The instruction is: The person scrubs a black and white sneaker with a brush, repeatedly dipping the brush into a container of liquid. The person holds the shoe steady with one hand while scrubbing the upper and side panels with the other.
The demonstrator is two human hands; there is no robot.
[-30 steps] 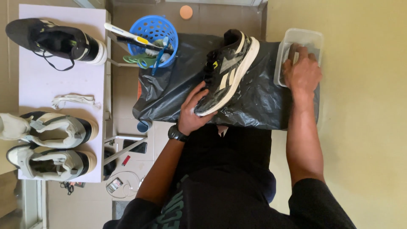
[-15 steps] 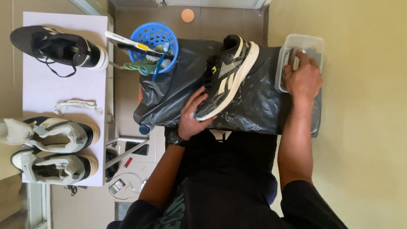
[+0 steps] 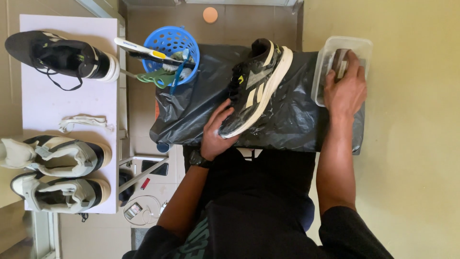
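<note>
Black plastic sheeting (image 3: 287, 115) covers the lap so the wet black sneaker (image 3: 254, 86) rests on it, steadied at the toe by the closed left hand (image 3: 215, 134), while the right hand (image 3: 345, 91) grips a brush (image 3: 339, 62) in the clear tub (image 3: 357, 45).

The person wears a black top with short sleeves that end above the elbows, leaving both forearms bare, and greenish printed lettering shows partly on its chest. A black watch (image 3: 195, 158) with a dark strap sits on the left wrist, just behind the left hand (image 3: 216, 132). The right hand (image 3: 345, 91) and its wrist carry no band or ring that can be made out, and the legs are in black clothing.
</note>
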